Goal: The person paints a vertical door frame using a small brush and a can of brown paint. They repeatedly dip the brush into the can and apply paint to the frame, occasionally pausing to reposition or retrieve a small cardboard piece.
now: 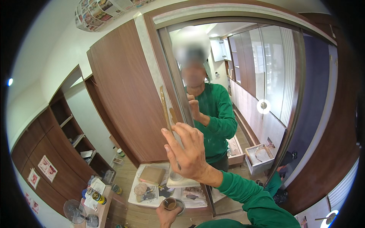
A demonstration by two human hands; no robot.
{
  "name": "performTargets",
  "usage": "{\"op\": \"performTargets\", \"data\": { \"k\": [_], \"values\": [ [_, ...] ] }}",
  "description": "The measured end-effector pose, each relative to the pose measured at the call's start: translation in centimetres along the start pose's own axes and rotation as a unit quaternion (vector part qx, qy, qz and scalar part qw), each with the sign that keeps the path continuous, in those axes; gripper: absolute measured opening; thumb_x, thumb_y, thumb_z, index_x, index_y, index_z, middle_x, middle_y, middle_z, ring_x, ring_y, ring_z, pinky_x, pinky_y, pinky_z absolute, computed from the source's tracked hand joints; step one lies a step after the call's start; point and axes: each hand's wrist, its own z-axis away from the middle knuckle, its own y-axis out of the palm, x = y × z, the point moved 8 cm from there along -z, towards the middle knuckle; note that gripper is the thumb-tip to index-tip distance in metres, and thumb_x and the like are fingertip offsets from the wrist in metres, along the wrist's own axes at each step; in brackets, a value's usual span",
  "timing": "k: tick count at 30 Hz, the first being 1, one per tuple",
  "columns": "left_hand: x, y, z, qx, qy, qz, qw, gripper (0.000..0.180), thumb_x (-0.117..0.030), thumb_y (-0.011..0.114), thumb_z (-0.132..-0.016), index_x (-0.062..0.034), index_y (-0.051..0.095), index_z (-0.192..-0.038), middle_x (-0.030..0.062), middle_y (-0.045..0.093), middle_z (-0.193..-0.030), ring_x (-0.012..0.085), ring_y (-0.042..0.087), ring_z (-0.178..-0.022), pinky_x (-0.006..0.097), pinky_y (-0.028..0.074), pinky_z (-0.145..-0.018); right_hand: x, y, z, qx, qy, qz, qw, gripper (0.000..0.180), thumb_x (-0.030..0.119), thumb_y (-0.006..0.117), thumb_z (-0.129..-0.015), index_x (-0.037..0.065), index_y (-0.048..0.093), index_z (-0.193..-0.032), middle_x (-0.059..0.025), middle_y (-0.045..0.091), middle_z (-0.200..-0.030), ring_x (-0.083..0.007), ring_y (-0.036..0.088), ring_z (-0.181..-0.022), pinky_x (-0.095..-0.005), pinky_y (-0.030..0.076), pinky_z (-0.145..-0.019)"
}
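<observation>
My right hand (186, 152) is raised in front of a tall mirror (247, 87) set in a brown wooden frame (152, 49). Its fingers hold a thin pale wooden stick (164, 108) upright against the mirror's left edge. The stick and hand appear again as a reflection in the glass, along with a person in a green long-sleeved top. My left hand (167, 216) is low at the bottom edge, gripping a small round cup (170, 204) of brown liquid.
A brown wooden panel (125, 98) stands left of the mirror. On the floor below lie a white sheet (135, 195) with a wooden block (152, 174), small tins and papers. A small fan (74, 211) and open shelves (72, 133) are on the left.
</observation>
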Motion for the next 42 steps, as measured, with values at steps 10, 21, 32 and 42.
{"op": "performTargets", "data": {
  "k": [10, 21, 32, 42],
  "values": [
    [0.5, 0.6, -0.8, 0.016, 0.005, -0.007, 1.0, 0.039, -0.013, 0.096, -0.067, 0.0005, 0.077, -0.097, 0.0067, 0.078, -0.091, 0.016, 0.071, -0.082, 0.033, 0.059, -0.079, -0.5, -0.1, 0.2, 0.005, 0.017, 0.016, 1.0, 0.053, 0.014, 0.071, -0.092, 0.001, 0.065, -0.143, -0.0205, 0.063, -0.131, -0.0378, 0.058, -0.126, -0.0512, 0.044, -0.103],
    [0.9, 0.5, -0.8, 0.021, 0.002, 0.01, 1.0, 0.037, -0.013, 0.095, -0.067, 0.0006, 0.077, -0.096, 0.0064, 0.078, -0.088, 0.0155, 0.071, -0.081, 0.033, 0.059, -0.078, 0.3, -0.5, -0.3, -0.003, 0.017, -0.001, 1.0, 0.05, 0.013, 0.071, -0.093, 0.001, 0.065, -0.142, -0.0208, 0.063, -0.131, -0.0379, 0.059, -0.125, -0.0516, 0.043, -0.102],
    [0.3, 0.6, -0.8, 0.031, -0.014, 0.014, 0.999, 0.038, -0.013, 0.095, -0.067, 0.0014, 0.077, -0.096, 0.0074, 0.078, -0.089, 0.017, 0.071, -0.08, 0.033, 0.059, -0.079, 0.1, -0.1, -0.8, -0.014, 0.02, -0.002, 1.0, 0.05, 0.013, 0.071, -0.094, 0.001, 0.065, -0.142, -0.0206, 0.063, -0.13, -0.0374, 0.059, -0.125, -0.0514, 0.043, -0.101],
    [1.0, 1.1, -1.2, 0.035, 0.004, 0.02, 0.999, 0.035, -0.011, 0.095, -0.069, 0.0014, 0.077, -0.096, 0.0071, 0.079, -0.089, 0.0162, 0.072, -0.08, 0.033, 0.06, -0.078, 0.0, -0.2, -0.9, -0.021, 0.029, -0.007, 0.999, 0.049, 0.014, 0.071, -0.094, 0.0, 0.066, -0.141, -0.0201, 0.064, -0.128, -0.0365, 0.06, -0.123, -0.0511, 0.042, -0.102]
  ]
}}
